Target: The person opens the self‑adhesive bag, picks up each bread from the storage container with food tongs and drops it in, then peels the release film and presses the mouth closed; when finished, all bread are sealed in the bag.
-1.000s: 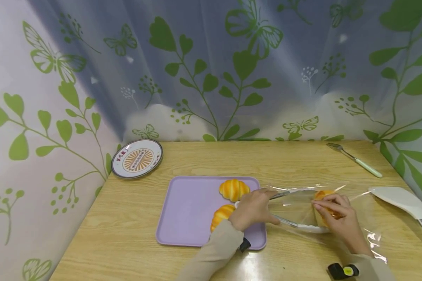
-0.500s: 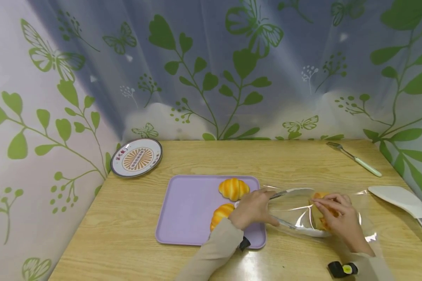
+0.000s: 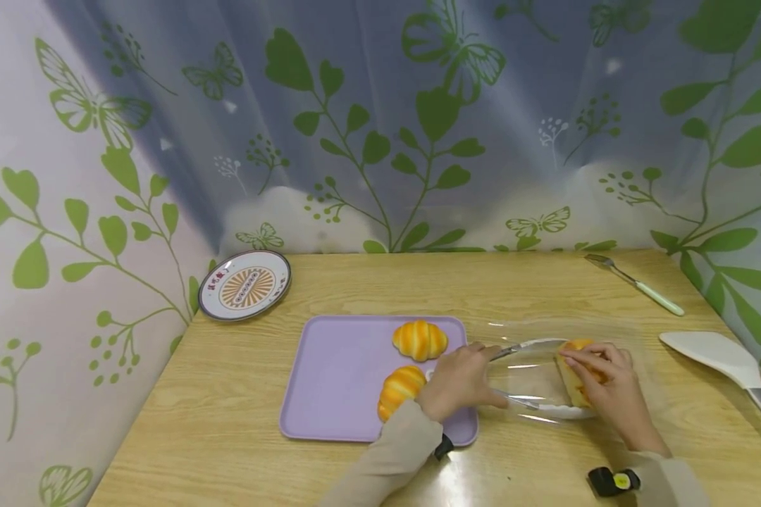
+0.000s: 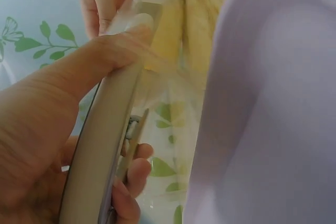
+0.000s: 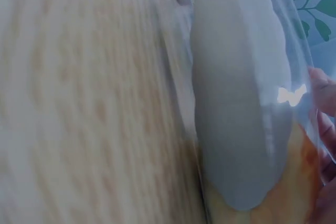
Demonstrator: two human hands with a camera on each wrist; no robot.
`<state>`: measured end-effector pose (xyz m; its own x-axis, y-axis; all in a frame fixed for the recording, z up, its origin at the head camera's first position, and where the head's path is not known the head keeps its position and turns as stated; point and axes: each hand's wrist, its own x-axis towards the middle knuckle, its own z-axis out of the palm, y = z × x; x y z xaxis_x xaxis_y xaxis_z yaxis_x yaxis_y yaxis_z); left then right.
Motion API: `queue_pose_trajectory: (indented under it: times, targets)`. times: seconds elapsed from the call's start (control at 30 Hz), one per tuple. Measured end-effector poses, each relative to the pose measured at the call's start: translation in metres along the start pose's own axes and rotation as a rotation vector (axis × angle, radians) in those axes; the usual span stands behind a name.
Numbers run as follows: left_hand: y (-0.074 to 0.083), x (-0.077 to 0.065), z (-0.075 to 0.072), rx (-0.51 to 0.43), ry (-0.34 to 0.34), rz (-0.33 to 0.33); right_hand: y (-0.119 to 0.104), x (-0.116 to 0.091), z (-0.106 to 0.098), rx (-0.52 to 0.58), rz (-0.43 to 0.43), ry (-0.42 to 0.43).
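My left hand [image 3: 463,380] holds the tongs [image 4: 102,135] near the tray's right side, thumb on one arm and fingers at the other. The tongs' arms stand apart, and their white tips [image 5: 236,82] lie within a clear plastic bag [image 3: 533,377]. Between those tips is a piece of bread [image 3: 569,380] with an orange-brown top, also inside the bag and partly covered by my right hand [image 3: 618,394]. Thumb and fingers of that hand pinch the bag's film over the bread. Two croissants [image 3: 421,341] sit on the purple tray [image 3: 336,380]; my left forearm partly hides the nearer one.
On the right lies a white spatula-like utensil [image 3: 713,355] with a grey handle. A fork [image 3: 637,285] with a pale green handle is behind it. One round patterned plate [image 3: 247,285] rests at the table's back left corner.
Folds and glints in the plastic film have shifted around the tongs and bread. Both hands keep nearly the same place and grip. The head view has turned slightly.
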<state>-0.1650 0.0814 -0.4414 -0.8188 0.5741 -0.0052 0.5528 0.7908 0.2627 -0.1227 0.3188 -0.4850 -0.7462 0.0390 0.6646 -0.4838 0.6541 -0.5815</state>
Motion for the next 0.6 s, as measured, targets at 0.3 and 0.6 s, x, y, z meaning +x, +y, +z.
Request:
queue_pose_trajectory:
  times: [0.3,0.6]
  targets:
    - [-0.0014,0.002,-0.0007,0.017,0.037,0.021,0.0013,0.0003,0.0018,0.052,-0.072,0.014]
    - [0.0049,0.0044,0.0036,0.018,0.057,-0.029,-0.0064,0.0009,0.0019,0.056,0.029,0.042]
